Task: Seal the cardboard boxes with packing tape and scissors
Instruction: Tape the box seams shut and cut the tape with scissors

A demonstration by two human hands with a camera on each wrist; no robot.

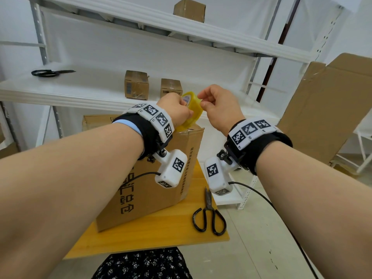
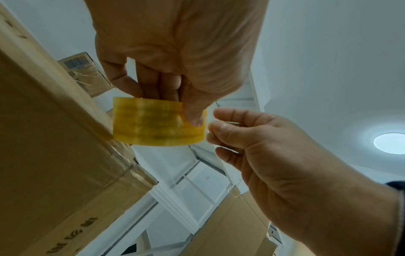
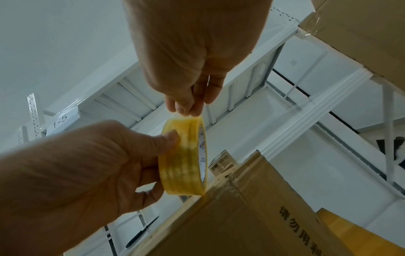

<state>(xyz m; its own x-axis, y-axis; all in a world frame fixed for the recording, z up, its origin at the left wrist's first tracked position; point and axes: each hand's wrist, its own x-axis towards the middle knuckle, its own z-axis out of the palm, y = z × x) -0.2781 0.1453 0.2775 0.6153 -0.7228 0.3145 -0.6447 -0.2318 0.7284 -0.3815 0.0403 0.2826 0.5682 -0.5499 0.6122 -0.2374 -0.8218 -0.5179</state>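
Gripping the yellow tape roll near the middle of the head view, our left hand is curling round it, thumb pressing the outer band and fingers reaching through the core. The roll is hanging just above the top far edge of the large cardboard box, which is sitting on the yellow table at lower centre. To the right of the roll, our right hand is pinching at its upper rim, thumb and forefinger pressed together on the tape's edge. In the lower right of the table, black scissors are lying with blades closed, beside the box but not touching it. At upper left, a second pair of scissors is resting on the white shelf, with two small taped boxes standing further right.
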